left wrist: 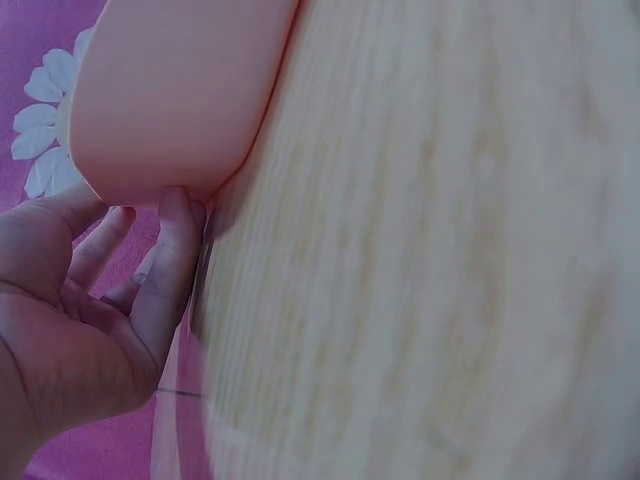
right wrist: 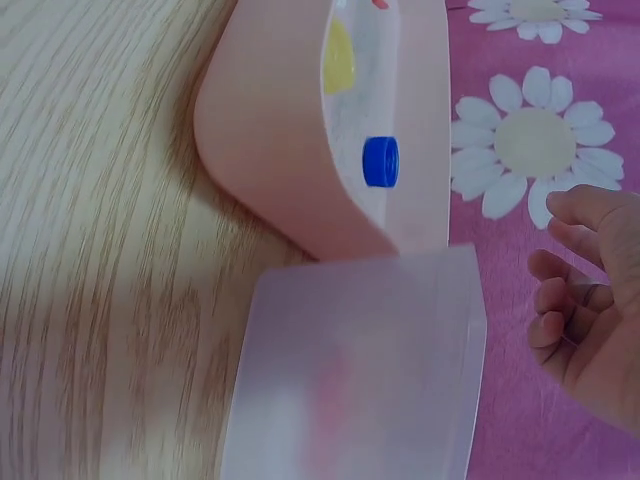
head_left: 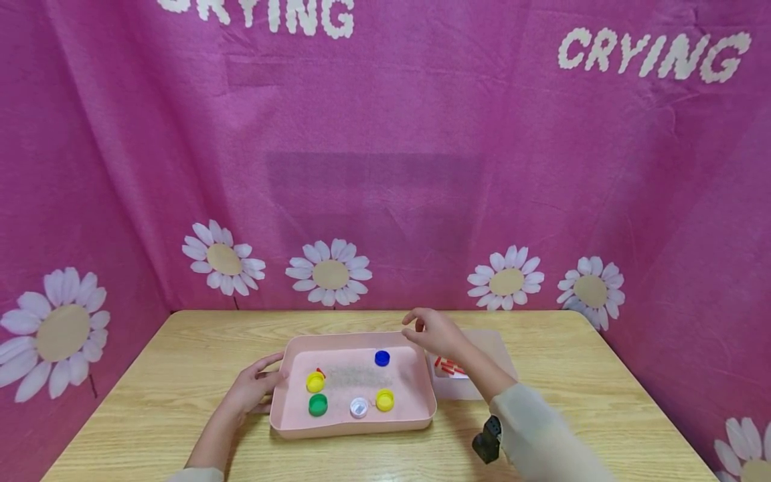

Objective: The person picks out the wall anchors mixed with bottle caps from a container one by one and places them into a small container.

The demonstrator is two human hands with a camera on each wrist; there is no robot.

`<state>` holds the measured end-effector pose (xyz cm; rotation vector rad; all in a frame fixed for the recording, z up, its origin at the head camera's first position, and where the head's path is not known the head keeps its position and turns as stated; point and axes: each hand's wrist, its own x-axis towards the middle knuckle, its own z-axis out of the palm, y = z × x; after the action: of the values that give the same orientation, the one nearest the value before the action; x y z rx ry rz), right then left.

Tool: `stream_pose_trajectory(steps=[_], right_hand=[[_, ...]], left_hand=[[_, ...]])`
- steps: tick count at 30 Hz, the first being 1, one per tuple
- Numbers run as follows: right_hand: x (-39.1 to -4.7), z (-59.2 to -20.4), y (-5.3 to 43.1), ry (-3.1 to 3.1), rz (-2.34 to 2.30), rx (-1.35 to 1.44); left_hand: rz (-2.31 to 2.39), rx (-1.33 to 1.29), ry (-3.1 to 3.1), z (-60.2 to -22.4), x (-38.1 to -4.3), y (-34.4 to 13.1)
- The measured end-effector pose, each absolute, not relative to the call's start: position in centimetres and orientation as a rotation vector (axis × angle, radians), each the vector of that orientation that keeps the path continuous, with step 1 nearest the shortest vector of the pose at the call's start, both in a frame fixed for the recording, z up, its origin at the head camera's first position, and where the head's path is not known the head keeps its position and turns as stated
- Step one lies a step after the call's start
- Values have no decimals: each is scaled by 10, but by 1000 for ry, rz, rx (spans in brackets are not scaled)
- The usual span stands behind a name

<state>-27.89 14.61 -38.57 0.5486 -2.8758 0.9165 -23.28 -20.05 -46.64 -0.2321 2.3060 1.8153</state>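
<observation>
In the head view a shallow pink tray (head_left: 361,428) holds a blue bottle cap (head_left: 382,358), two yellow caps, one on the left (head_left: 315,382) and one on the right (head_left: 385,400), a green cap (head_left: 318,404) and a white cap (head_left: 359,408). A small red piece (head_left: 320,372) lies beside the left yellow cap. My left hand (head_left: 255,388) grips the tray's left end, thumb at the rim, fingers against the end wall (left wrist: 160,120). Raised above the tray's far right corner, my right hand (head_left: 440,333) has loosely bent fingers with nothing visible between them.
Right of the tray stands a translucent white box (head_left: 490,345) with several red sticks (head_left: 447,367) in it, partly behind my right forearm. Both sit on a wooden table (head_left: 578,415). A pink flowered curtain (head_left: 385,201) surrounds the table's back and sides.
</observation>
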Motion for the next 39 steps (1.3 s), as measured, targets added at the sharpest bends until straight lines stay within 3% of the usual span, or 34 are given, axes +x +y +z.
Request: stream_pose_trajectory(steps=[39], right_hand=[[-280, -414, 73, -2980, 903, 821]], left_hand=[[1824, -223, 2313, -467, -232, -202]])
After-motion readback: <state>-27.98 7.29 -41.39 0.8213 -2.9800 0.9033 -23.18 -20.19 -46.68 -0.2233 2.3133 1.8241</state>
